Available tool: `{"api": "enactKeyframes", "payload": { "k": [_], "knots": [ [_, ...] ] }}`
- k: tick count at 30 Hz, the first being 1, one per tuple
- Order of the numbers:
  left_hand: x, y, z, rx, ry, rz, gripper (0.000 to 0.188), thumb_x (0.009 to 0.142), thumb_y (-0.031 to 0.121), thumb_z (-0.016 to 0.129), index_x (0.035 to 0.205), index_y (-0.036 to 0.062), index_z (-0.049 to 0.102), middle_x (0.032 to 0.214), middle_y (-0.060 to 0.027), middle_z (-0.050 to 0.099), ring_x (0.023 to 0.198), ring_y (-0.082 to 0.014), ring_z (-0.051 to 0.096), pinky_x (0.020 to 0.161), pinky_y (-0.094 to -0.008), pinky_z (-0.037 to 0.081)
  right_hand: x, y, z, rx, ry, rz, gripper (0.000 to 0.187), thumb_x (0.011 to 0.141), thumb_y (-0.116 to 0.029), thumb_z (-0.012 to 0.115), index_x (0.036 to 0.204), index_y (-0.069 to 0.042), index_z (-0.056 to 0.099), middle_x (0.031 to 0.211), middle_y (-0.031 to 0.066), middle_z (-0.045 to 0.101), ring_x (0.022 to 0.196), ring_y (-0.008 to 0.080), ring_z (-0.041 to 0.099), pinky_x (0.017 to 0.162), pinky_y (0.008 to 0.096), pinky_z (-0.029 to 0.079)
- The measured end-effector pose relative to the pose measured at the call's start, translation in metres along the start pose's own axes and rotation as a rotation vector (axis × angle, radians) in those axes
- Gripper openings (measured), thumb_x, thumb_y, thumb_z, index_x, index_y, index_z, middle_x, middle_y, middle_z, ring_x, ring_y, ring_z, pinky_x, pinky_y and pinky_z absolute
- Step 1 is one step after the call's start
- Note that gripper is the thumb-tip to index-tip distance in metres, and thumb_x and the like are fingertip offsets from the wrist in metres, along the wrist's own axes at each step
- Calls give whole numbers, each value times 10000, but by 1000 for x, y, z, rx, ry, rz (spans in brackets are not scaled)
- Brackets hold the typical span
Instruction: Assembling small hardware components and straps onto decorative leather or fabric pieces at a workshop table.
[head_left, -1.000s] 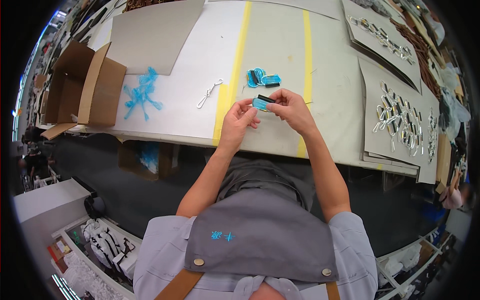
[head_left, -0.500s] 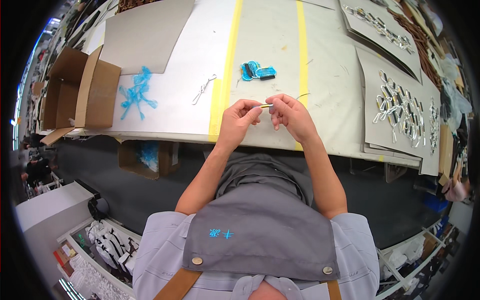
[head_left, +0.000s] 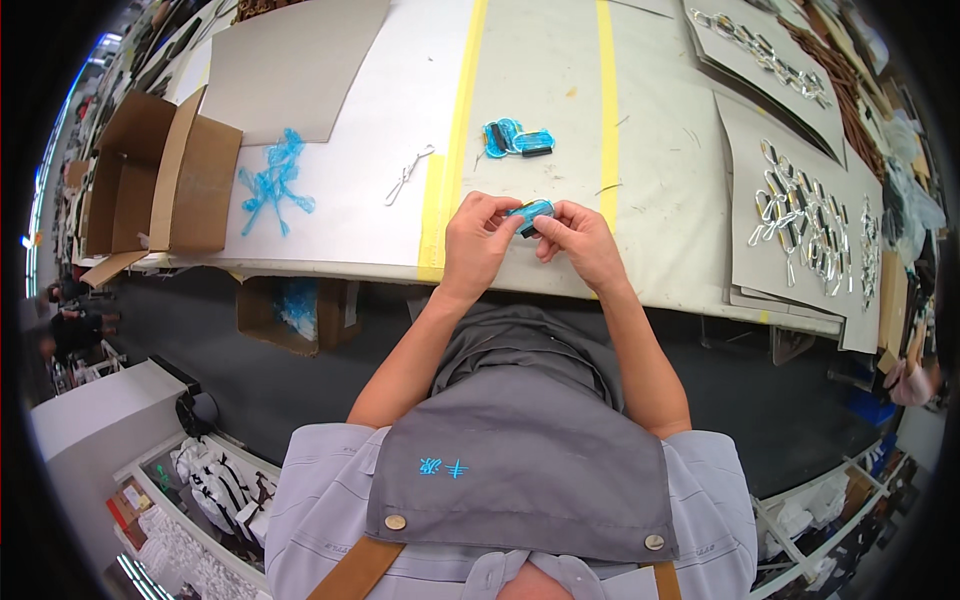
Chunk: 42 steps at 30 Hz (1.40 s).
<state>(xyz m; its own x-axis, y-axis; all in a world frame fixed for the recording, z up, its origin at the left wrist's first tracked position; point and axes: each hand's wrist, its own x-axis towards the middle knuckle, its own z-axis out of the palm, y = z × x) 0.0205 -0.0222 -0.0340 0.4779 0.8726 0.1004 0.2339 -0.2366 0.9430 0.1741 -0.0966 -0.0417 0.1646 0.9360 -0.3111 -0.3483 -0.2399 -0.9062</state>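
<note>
Between my hands, above the table's near edge, is a small oval piece in blue film (head_left: 534, 213) with a dark bar along its lower side. My left hand (head_left: 476, 243) pinches its left end between thumb and fingers. My right hand (head_left: 584, 245) grips the other end, with the thumb on its face. Just beyond lie similar oval blue-film pieces (head_left: 518, 140) with black bars and pale rims. A thin metal hook (head_left: 408, 175) lies to the left on white paper.
Crumpled blue film (head_left: 276, 184) lies beside an open cardboard box (head_left: 196, 190) on the left. Grey boards (head_left: 745, 200) on the right carry several metal links and hooks (head_left: 800, 220). Another box (head_left: 335, 320) with blue film stands below the table edge.
The held piece has turned from edge-on to showing its blue face, and the fingers of both hands have shifted on it. The things on the table look unmoved.
</note>
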Motion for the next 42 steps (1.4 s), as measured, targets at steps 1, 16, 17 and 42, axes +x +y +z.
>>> {"api": "enactKeyframes", "payload": {
  "k": [1,16,17,42],
  "knots": [
    [2,0,1,0,0,1,184,773,29,683,955,19,660,868,-68,570,717,-144,577,643,-264,480,1,2,-1,-10,7,-6,136,891,-133,616,880,2,614,754,45,626,594,88,580,559,225,482],
    [4,1,-2,291,-28,291,125,757,31,641,878,33,609,854,-115,567,793,-317,561,697,-390,452,-8,10,4,-204,18,-7,159,922,-129,543,871,19,577,661,56,589,559,106,564,521,231,465],
    [3,0,-5,310,-62,299,120,763,44,641,878,38,611,860,-108,571,790,-314,558,699,-389,450,-7,13,5,-200,21,-22,165,936,-131,526,886,20,571,670,56,588,561,106,564,521,229,466],
    [4,-21,13,160,-167,74,78,799,84,557,857,31,561,881,-127,542,832,-357,544,742,-424,435,3,22,-4,-295,-6,-93,198,978,-170,454,903,-11,545,694,62,571,530,102,532,489,224,453]
  ]
}}
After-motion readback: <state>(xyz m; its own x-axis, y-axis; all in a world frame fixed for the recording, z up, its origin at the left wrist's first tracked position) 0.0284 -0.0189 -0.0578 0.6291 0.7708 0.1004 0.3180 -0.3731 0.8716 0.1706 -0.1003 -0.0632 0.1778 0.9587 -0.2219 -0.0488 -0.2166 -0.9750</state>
